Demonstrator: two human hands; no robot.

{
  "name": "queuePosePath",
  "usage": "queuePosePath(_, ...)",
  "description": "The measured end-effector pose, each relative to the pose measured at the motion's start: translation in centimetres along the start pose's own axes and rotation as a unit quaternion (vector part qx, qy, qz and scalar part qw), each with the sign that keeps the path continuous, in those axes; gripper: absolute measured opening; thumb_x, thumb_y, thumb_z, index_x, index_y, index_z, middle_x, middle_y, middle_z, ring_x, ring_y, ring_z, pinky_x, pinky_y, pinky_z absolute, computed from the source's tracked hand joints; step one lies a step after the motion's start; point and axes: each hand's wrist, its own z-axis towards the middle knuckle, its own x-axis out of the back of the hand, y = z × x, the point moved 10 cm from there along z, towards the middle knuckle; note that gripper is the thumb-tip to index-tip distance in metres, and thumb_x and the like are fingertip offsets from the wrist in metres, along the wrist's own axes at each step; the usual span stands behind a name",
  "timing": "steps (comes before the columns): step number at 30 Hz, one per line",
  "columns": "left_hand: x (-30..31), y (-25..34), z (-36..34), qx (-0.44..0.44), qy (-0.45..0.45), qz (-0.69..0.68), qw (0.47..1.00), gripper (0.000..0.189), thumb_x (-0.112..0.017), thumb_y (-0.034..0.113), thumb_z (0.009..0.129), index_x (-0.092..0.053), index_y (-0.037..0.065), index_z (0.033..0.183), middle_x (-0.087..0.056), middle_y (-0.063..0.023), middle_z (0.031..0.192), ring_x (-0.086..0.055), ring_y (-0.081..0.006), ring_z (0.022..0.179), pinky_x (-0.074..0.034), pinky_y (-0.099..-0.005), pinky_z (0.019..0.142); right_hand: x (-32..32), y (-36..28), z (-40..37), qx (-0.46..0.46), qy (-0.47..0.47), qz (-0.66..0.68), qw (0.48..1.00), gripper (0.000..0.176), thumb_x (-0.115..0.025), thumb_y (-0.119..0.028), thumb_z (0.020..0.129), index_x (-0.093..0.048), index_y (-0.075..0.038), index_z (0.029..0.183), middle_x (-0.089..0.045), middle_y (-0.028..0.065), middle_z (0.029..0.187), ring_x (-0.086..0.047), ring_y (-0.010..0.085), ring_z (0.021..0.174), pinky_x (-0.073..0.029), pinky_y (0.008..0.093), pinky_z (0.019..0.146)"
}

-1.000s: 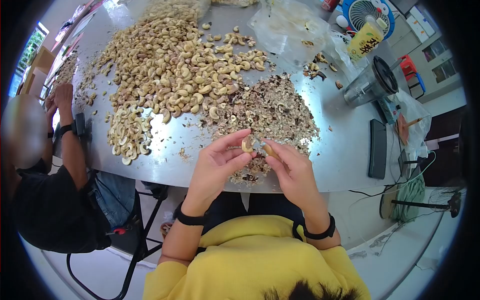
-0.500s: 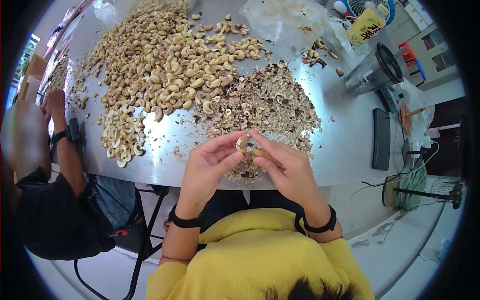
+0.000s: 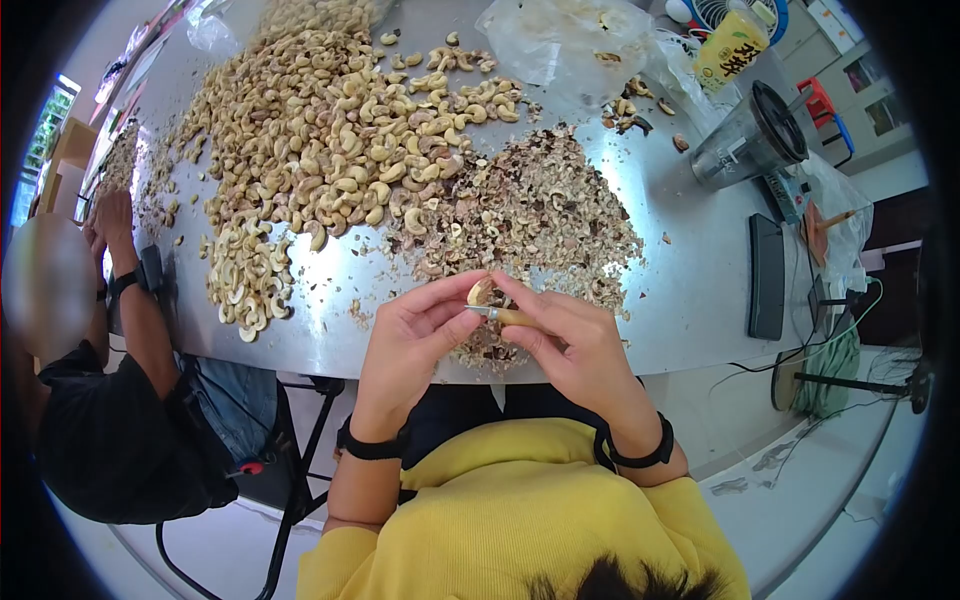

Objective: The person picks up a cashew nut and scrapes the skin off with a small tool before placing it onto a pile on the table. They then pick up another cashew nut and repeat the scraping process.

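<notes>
A yellow bottle (image 3: 730, 50), lying beyond the fingers and to their right, is showing large dark characters that I cannot read with certainty. Nearer, a clear jug with a dark lid (image 3: 750, 140) is carrying a small white marking, too tiny to read. The left hand (image 3: 408, 335) is pinching a pale, partly brown cashew (image 3: 480, 293) between its fingers; the right hand (image 3: 572, 340) is gripping a small knife (image 3: 508, 316) by its light handle, its blade meeting the nut. The shiny metal bench (image 3: 690, 270) is reflecting light beyond the fingers. Just past them, brown and cream scraps (image 3: 545, 200) are spreading; farther away and leftward, a big cashew heap (image 3: 310, 140) is sprawling, with a smaller, paler pile (image 3: 247, 280) lying left of the fingers. A clear plastic bag (image 3: 565, 45) is lying beyond the scraps. A co-worker in black (image 3: 125, 430) is sitting far left, while a glass-fronted cabinet (image 3: 865, 75) is standing far right, beyond the bench.
</notes>
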Motion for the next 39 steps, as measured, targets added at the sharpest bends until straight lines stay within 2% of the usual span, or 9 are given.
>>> queuePosePath(5,0.0,0.0,0.0,0.003,0.003,0.000,1.000,0.036,-0.058,-0.003,0.080,-0.051,-0.004,0.115,-0.059,-0.0082,0.102,-0.056,-0.0115,0.091,-0.046,-0.0227,0.079,0.0,0.0,0.1,-0.005,-0.004,-0.013,1.000,0.047,-0.064,-0.011,0.075,-0.052,-0.013,0.120,-0.055,0.0075,0.066,-0.051,0.0216,0.056,-0.043,0.0307,0.052)
queuePosePath(8,0.2,-0.1,-0.1,0.015,0.007,-0.012,1.000,0.039,-0.061,-0.003,0.077,-0.049,-0.008,0.114,-0.056,-0.0133,0.109,-0.055,-0.0161,0.096,-0.045,-0.0269,0.084,-0.2,0.0,0.1,0.000,-0.003,-0.009,1.000,0.047,-0.063,-0.011,0.075,-0.052,-0.013,0.120,-0.054,0.0074,0.066,-0.050,0.0219,0.056,-0.042,0.0311,0.052)
queuePosePath(17,0.3,-0.3,0.0,0.015,0.007,-0.002,1.000,0.036,-0.060,-0.003,0.078,-0.052,-0.007,0.112,-0.057,-0.0122,0.107,-0.056,-0.0161,0.094,-0.045,-0.0284,0.085,-0.1,-0.2,0.1,0.008,0.006,-0.046,0.999,0.044,-0.063,-0.012,0.076,-0.053,-0.013,0.119,-0.053,0.0073,0.065,-0.050,0.0232,0.057,-0.041,0.0311,0.052)
queuePosePath(22,-0.2,0.0,-0.1,0.027,-0.012,-0.021,0.999,0.035,-0.059,-0.003,0.079,-0.052,-0.006,0.112,-0.057,-0.0120,0.107,-0.057,-0.0165,0.094,-0.046,-0.0277,0.084,0.3,-0.4,0.3,0.014,0.026,-0.059,0.998,0.043,-0.062,-0.006,0.075,-0.056,-0.016,0.117,-0.055,0.0069,0.068,-0.052,0.0204,0.053,-0.042,0.0294,0.049)
queuePosePath(31,0.0,0.3,-0.1,0.007,-0.017,-0.009,1.000,0.038,-0.056,-0.006,0.079,-0.049,-0.005,0.116,-0.054,-0.0113,0.111,-0.056,-0.0164,0.096,-0.046,-0.0277,0.085,-0.2,-0.7,0.4,0.010,0.008,-0.021,1.000,0.045,-0.061,-0.006,0.076,-0.053,-0.016,0.120,-0.058,0.0090,0.076,-0.056,0.0229,0.059,-0.045,0.0300,0.052)
queuePosePath(34,-0.2,0.2,-0.3,0.018,-0.017,-0.013,1.000,0.038,-0.056,-0.006,0.079,-0.048,-0.005,0.117,-0.055,-0.0103,0.108,-0.056,-0.0158,0.094,-0.046,-0.0268,0.084,-0.2,-0.7,0.4,-0.012,0.001,-0.013,1.000,0.043,-0.060,0.000,0.076,-0.054,-0.010,0.118,-0.059,0.0104,0.082,-0.057,0.0187,0.067,-0.046,0.0257,0.060)
queuePosePath(39,-0.2,0.1,-0.3,0.018,-0.018,-0.023,0.999,0.039,-0.057,-0.006,0.079,-0.049,-0.005,0.117,-0.055,-0.0103,0.108,-0.056,-0.0153,0.094,-0.046,-0.0253,0.082,-0.3,-0.7,0.3,-0.017,0.002,-0.021,1.000,0.040,-0.060,0.000,0.077,-0.055,-0.008,0.116,-0.059,0.0110,0.086,-0.058,0.0191,0.068,-0.047,0.0261,0.060)
